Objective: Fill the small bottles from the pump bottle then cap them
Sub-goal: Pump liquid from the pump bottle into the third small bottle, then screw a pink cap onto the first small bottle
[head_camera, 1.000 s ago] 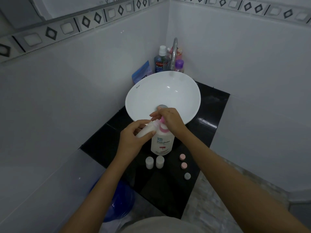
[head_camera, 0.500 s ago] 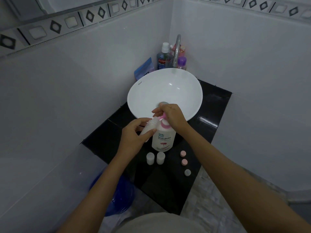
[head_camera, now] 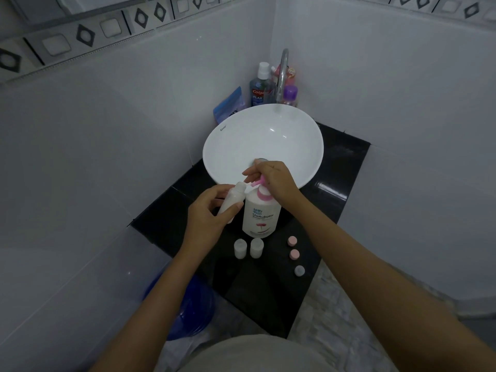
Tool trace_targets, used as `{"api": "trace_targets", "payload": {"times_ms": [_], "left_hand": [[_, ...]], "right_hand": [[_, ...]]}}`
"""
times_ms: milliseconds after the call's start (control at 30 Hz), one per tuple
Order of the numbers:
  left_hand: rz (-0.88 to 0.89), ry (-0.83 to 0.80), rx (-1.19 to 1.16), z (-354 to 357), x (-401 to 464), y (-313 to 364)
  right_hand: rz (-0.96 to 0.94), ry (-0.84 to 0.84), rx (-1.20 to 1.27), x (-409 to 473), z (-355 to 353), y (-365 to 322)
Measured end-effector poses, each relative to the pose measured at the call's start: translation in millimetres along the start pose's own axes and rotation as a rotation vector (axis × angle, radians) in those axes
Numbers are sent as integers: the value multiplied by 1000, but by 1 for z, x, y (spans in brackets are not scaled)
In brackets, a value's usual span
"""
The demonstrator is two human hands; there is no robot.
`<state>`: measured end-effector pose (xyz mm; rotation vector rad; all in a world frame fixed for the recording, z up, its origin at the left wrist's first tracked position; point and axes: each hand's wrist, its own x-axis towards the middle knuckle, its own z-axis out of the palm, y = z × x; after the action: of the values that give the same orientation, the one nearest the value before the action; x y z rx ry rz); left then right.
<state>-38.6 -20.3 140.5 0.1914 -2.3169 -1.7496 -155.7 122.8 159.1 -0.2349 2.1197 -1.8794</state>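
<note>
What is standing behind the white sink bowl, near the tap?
Behind the sink bowl stand a mouthwash bottle, a purple-capped bottle and a blue pouch. A pink item is partly covered by the tap.

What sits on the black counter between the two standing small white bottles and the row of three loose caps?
Nothing: in the head view, bare black counter separates the small white bottles from the caps.
</note>
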Motion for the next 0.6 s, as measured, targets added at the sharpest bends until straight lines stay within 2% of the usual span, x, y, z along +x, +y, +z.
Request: {"api": "trace_targets", "payload": {"times_ms": [167, 333, 467, 600], "left_hand": [[-36, -16, -53, 1, -11, -7], [-75, -58, -78, 6, -24, -19], [-86, -88, -98, 10, -31, -24], [-117, -94, -139, 13, -34, -28]], "right_hand": [[-22, -42, 97, -6, -2, -6], [-16, -14, 204, -11, -3, -12], [-33, 119, 107, -13, -15, -19], [-183, 290, -15, -40, -42, -3]]}}
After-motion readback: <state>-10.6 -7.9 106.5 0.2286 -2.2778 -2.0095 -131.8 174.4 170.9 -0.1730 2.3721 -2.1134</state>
